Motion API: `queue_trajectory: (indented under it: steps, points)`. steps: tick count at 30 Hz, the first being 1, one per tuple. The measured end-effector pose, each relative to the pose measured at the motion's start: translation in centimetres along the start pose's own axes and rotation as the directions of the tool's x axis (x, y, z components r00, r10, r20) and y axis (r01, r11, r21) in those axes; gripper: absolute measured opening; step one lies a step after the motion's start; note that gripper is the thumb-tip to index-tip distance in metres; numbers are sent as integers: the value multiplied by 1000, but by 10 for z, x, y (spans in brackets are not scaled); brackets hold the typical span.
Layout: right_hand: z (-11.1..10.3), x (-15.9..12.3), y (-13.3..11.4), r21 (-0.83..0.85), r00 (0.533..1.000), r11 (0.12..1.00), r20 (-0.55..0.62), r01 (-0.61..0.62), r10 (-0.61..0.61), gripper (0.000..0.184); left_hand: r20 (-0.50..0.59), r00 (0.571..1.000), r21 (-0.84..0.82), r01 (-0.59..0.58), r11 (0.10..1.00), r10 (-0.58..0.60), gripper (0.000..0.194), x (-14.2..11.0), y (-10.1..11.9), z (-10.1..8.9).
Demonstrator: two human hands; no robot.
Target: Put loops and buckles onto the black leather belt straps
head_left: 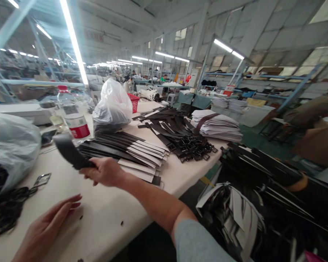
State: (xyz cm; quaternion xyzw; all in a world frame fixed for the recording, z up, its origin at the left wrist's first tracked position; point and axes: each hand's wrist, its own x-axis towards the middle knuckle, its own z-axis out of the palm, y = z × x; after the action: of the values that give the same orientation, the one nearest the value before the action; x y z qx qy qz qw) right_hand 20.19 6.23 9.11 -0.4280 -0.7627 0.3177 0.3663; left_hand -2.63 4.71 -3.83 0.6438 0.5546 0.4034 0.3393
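Note:
My right hand (pixel 106 171) reaches over the table with its fingers closed on the end of a black belt strap (pixel 71 153), which curves up to the left and is slightly blurred. Below it, at the lower left, my left hand (pixel 45 229) hovers with fingers stretched out and nothing in it. Just behind the right hand lies a fanned stack of black and white strips (pixel 131 147). Near the left hand, a metal buckle (pixel 43 179) lies beside a heap of dark buckles (pixel 10 211). Farther right are black straps with buckles (pixel 195 145) in a pile.
A bottle with a red cap (pixel 76 122) and a filled plastic bag (pixel 112 109) stand at the back. Another bag (pixel 14 142) bulges at left. A bundle of pale sheets (pixel 217 125) sits at the table's far right. Strips fill a bag (pixel 235 218) beyond the edge.

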Motion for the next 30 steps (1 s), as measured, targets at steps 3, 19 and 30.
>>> queue_trajectory:
  steps: [3, 19, 30]
  points:
    - [-62, -6, 5, -54, 982, 998, -188, 23, -33, 23, 54, 996, -122, 74, 990, -67, 51, -5, 14, 0]
    - [-314, -131, 77, -229, 497, 507, -715, -831, 492, 23, 2, 991, -351, 129, 928, -137, 60, -12, 29, -1]
    - [-296, -128, 50, -406, 455, 210, -829, -889, 325, 40, -59, 991, -331, 95, 939, -121, 63, -18, 45, 2]
